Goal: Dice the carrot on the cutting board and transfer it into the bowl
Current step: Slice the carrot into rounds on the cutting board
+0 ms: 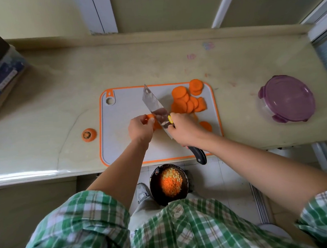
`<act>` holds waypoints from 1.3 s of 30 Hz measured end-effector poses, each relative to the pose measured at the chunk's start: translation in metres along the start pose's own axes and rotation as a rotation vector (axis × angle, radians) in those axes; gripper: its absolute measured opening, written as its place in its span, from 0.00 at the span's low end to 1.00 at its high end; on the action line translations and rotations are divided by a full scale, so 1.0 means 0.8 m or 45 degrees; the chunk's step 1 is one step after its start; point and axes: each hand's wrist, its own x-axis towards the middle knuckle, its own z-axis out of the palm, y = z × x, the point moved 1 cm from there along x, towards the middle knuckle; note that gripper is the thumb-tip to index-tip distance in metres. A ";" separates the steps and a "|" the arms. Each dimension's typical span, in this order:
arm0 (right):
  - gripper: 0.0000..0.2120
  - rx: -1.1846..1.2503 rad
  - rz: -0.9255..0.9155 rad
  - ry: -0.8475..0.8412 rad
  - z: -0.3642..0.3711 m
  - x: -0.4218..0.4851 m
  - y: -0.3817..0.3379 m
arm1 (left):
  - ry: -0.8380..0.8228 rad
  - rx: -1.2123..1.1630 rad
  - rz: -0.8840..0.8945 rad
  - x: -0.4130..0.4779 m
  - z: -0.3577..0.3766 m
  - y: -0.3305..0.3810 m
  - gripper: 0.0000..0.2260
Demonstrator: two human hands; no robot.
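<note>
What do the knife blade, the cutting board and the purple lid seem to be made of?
Blade: likely steel, shiny and reflective.
Board: probably plastic, matte grey with an orange rim.
Lid: likely plastic, translucent purple with clip tabs.

The pale counter (154, 66) carries the cutting board (123, 111), a carrot end (89, 135) and a purple-lidded container (287, 98).

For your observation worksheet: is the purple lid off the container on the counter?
No, the purple lid sits on top of the clear container, to the right of the cutting board.
</note>
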 end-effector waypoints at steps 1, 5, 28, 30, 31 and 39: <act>0.04 -0.002 0.006 -0.007 0.000 -0.003 0.000 | 0.002 -0.001 -0.004 0.000 0.000 0.000 0.06; 0.09 -0.001 0.037 -0.050 0.001 -0.011 -0.003 | 0.012 -0.006 0.005 -0.001 0.001 0.001 0.05; 0.03 0.061 0.016 0.079 0.021 0.023 -0.019 | 0.011 0.170 -0.062 0.005 -0.001 0.016 0.13; 0.05 0.036 -0.015 0.066 0.020 0.013 -0.011 | 0.018 0.150 -0.075 0.007 -0.002 0.017 0.13; 0.07 0.020 -0.022 0.052 0.022 0.007 -0.007 | 0.014 0.146 -0.075 0.007 -0.002 0.016 0.13; 0.06 0.144 -0.005 0.053 0.049 0.011 -0.001 | -0.016 0.154 -0.072 0.009 -0.003 0.019 0.13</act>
